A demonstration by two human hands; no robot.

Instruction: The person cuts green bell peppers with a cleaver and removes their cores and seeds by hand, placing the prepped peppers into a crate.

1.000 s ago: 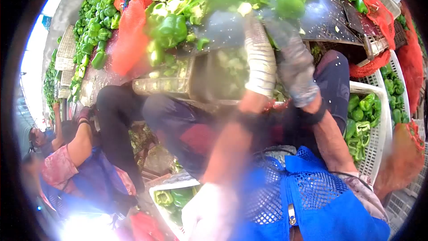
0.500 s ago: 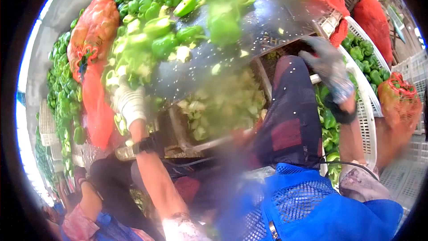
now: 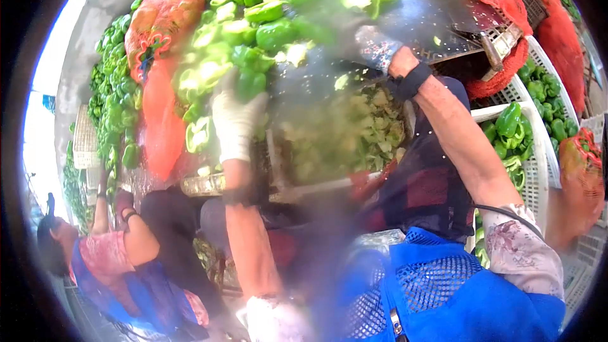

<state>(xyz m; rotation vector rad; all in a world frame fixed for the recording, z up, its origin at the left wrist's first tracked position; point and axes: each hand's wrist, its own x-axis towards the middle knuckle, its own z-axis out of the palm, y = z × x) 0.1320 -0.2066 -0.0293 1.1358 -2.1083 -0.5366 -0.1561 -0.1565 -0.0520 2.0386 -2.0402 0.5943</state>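
Note:
My left hand [image 3: 234, 117], in a pale glove, is at the near edge of the pile of cut green peppers [image 3: 218, 41]. A green pepper [image 3: 251, 83] lies against its fingers, which are blurred. Farther right, my right hand [image 3: 373, 44], in a grey patterned glove, reaches over the dark wet tabletop [image 3: 418, 19]; blur hides its fingertips near the peppers at the back. Below the table edge, between my legs, a crate of pale green pepper scraps [image 3: 380, 120] stands.
A red net sack [image 3: 164, 19] stands at the left, beside whole green peppers [image 3: 114, 69]. White crates with peppers [image 3: 538, 158] are at my right. A co-worker [image 3: 120, 253] sits at the lower left. Another filled net sack [image 3: 579, 171] is at the far right.
My right hand has moved from the white crate's side, at the right, up over the tabletop. My left hand stays by the cut peppers; the whole view has shifted.

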